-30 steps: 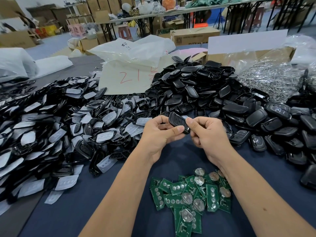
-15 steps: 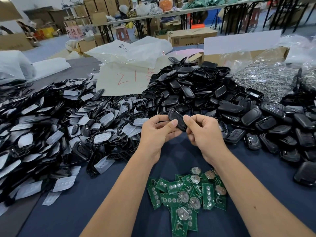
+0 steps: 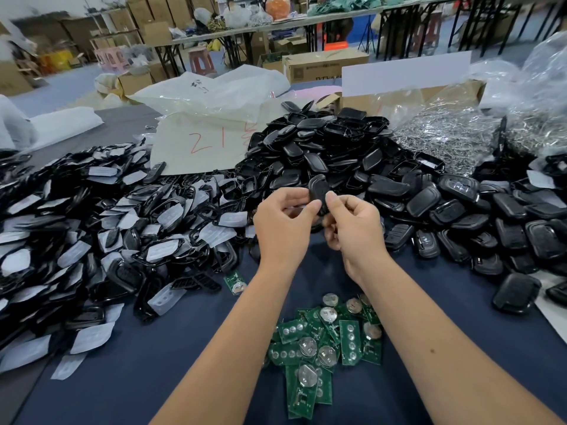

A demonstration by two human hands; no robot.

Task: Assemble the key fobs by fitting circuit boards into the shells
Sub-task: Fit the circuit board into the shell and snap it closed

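Note:
A black key fob shell [image 3: 318, 188] stands nearly upright between my two hands, above the blue table cloth [image 3: 184, 363]. My left hand [image 3: 282, 222] pinches its left side with thumb and fingers. My right hand [image 3: 352, 222] pinches its right side, the thumb on the shell's face. A small heap of green circuit boards [image 3: 322, 345] with round coin cells lies on the cloth between my forearms. One more board [image 3: 234, 283] lies alone to the left.
Black shell frames with white rubber pads [image 3: 107, 234] are piled at the left. A mound of black shell halves [image 3: 322, 148] rises behind my hands and closed fobs [image 3: 460, 216] spread to the right. Bags of metal parts [image 3: 454, 133] sit at the back right.
The shell has turned from lying flat across my fingers to standing nearly upright, and both hands have lifted slightly with it.

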